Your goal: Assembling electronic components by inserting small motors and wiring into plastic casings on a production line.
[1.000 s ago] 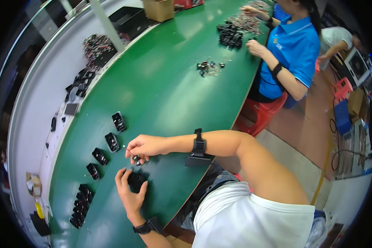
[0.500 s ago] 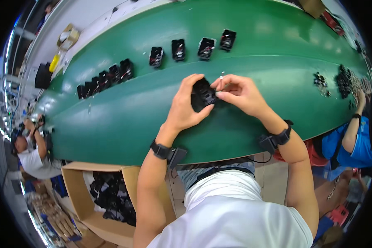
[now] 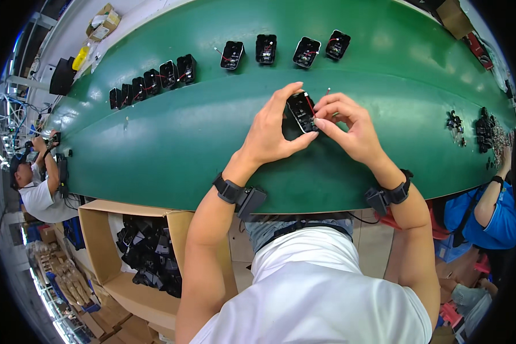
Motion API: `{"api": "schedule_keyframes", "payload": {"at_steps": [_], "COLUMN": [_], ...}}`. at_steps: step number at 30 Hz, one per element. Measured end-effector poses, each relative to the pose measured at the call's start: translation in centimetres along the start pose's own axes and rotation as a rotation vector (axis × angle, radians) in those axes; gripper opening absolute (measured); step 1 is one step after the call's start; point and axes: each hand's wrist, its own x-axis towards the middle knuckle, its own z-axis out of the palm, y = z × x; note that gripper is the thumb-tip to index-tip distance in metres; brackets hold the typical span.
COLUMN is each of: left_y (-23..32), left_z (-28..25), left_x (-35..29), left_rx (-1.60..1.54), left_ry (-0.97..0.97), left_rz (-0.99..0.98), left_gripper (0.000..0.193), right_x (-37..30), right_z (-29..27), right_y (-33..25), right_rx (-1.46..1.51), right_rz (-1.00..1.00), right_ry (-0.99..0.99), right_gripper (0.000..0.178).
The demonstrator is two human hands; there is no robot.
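Note:
My left hand [image 3: 269, 129] is closed around a small black plastic housing [image 3: 300, 114], thumb at its lower end and fingers at its upper end. The housing's open side faces up, with a red wire and small parts inside. At its right edge, my right hand [image 3: 350, 123] pinches with thumb and forefinger. A thin wire end [image 3: 328, 90] with a light tip sticks up from behind those right fingers; what lies right between the fingertips is hidden. Both hands are above the green table [image 3: 212, 149].
Beyond my hands stand several similar housings [image 3: 266, 49], with a tighter row [image 3: 151, 82] to the left. Small parts [image 3: 486, 129] lie in piles at right, near a co-worker's arm [image 3: 487, 200]. A cardboard box [image 3: 97, 246] of black parts stands at lower left. Another person [image 3: 40, 198] works at far left.
The view has shifted, so the table things appear displaced. My hands still hold the housing, now tilted so its inside and red wire show more plainly. My right fingers stay at its edge.

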Motion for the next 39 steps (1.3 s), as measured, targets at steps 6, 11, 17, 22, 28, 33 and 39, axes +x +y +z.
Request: {"api": "schedule_keyframes", "payload": {"at_steps": [6,11,17,22,28,33,39], "left_y": [-0.3,-0.4,-0.1,-0.2,-0.1,-0.6,-0.3], "left_z": [0.1,0.3,0.1,0.3,0.2,0.2,0.2], "left_x": [-0.1,-0.1,0.0,-0.1,-0.1,-0.1,0.0], "left_rx": [0.031,0.006,-0.014,-0.024,-0.014,-0.051,-0.155], "left_ry": [0.002,-0.040,-0.041,-0.038,-0.014,0.053,0.043], "left_rz": [0.063,0.085,0.022,0.039,0.070,0.085,0.070], "left_gripper": [0.088,0.090,0.089,0.088,0.087,0.083,0.083], "right_x": [-0.3,-0.5,-0.5,-0.6,-0.7,-0.1,0.2], "right_z": [0.2,0.9,0.7,0.7,0.6,-0.2,-0.8], "right_y": [0.2,0.6,0.5,0.7,1.0,0.2,-0.9], "right_rx": [0.030,0.047,0.039,-0.009,0.023,-0.114,-0.178], "right_rz": [0.008,0.010,-0.005,0.019,0.048,-0.115,-0.247], "right_ry": [0.032,0.049,0.048,0.038,0.009,-0.048,-0.100], "right_gripper": [0.011,0.012,0.012,0.011,0.012,0.016,0.016]}}
